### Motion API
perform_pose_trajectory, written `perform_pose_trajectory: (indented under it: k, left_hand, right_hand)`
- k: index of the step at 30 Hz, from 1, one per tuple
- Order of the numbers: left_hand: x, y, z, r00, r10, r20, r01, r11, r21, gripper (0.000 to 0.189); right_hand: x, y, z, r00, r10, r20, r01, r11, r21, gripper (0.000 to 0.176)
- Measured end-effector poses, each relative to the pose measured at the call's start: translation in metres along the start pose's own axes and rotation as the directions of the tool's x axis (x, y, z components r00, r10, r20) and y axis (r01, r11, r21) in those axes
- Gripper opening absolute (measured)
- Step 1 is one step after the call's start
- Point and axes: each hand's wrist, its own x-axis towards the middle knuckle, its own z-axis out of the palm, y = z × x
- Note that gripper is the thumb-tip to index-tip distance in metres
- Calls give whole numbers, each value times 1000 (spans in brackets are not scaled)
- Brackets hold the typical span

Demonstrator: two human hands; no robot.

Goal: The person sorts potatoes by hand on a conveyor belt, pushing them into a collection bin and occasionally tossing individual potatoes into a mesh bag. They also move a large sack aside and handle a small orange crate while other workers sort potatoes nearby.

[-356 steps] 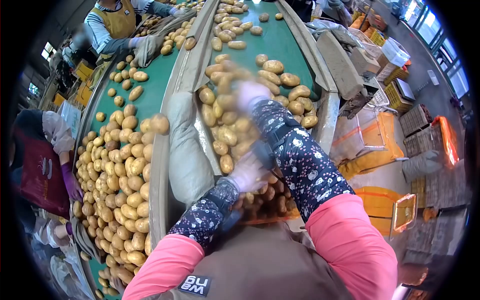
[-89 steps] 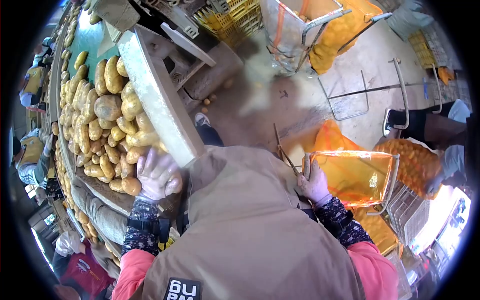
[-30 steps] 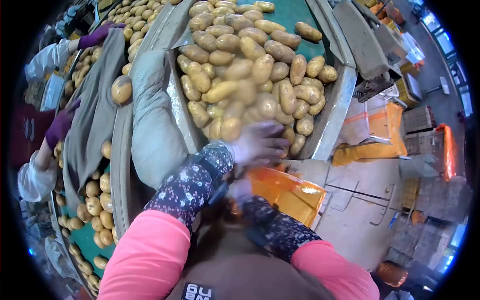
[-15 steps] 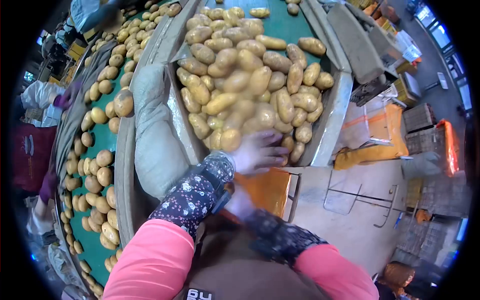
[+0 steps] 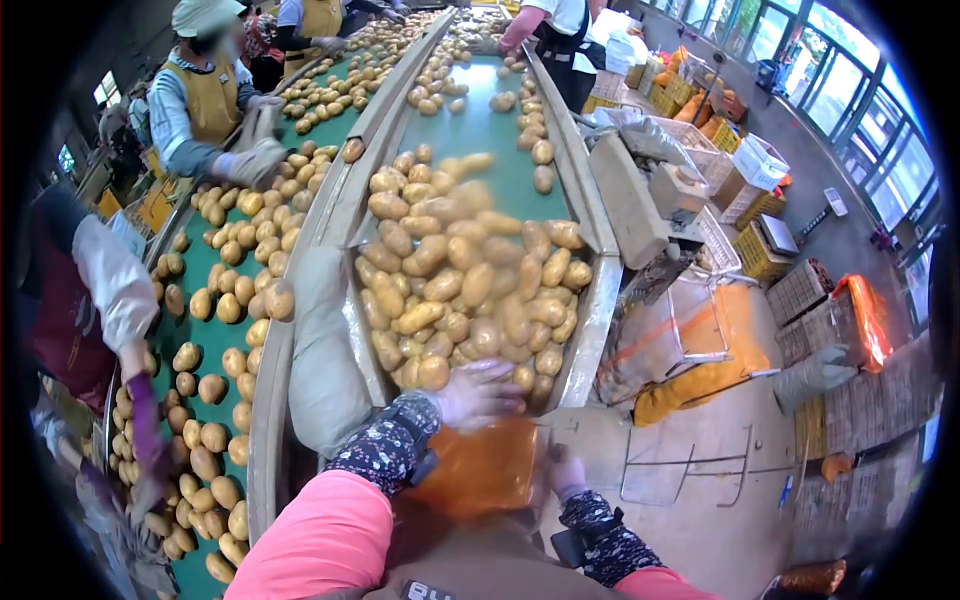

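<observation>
Elongated potatoes (image 5: 435, 285) fill the lower end of a metal-sided chute (image 5: 590, 335), some blurred by motion. Across its mouth, my left hand (image 5: 480, 393) lies in a pale glove, fingers stretched out against the lowest potatoes. Just below hangs an orange bag (image 5: 475, 468), its opening under the chute. By the bag's right edge is my right hand (image 5: 567, 472), its fingers curled in; what they hold, if anything, is too blurred to make out. Both forearms wear dark floral cuffs and pink sleeves.
A green belt (image 5: 215, 335) carrying rounder potatoes runs along the left, with a co-worker in a cap (image 5: 205, 90) and others beside it. A grey padded bundle (image 5: 325, 355) lines the chute's left side. A metal frame (image 5: 685, 465) and yellow-orange sacks (image 5: 700, 370) are on the right.
My right hand has moved from beneath my left forearm out to the bag's right side. My left hand stays at the chute mouth. The view has tilted up, showing more belt and co-workers.
</observation>
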Motion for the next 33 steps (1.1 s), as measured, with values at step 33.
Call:
perform_pose_trajectory:
  k: [33]
  left_hand:
    - [-42, 62, -24, 835, -545, -81, 544, 793, 275, 60]
  right_hand:
    - [-9, -191, -44, 603, -779, -172, 739, 626, -249, 62]
